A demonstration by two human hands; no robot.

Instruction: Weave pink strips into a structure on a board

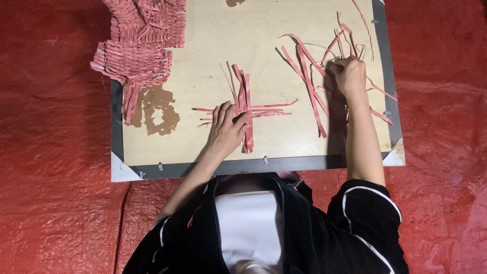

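Observation:
My left hand (227, 129) lies flat, fingers spread, on a small cross of pink strips (247, 109) laid on a pale wooden board (203, 66). Some strips run upright and others lie across them. My right hand (349, 75) is further right and higher, fingers closed on a strip in a loose heap of pink strips (309, 76). Which strip it grips is hidden by the fingers.
A woven pink mat (139, 40) hangs over the board's upper left corner. The board has a dark grey frame (284, 163) and a brown worn patch (157, 111). Red plastic sheeting (50, 152) covers the floor all around.

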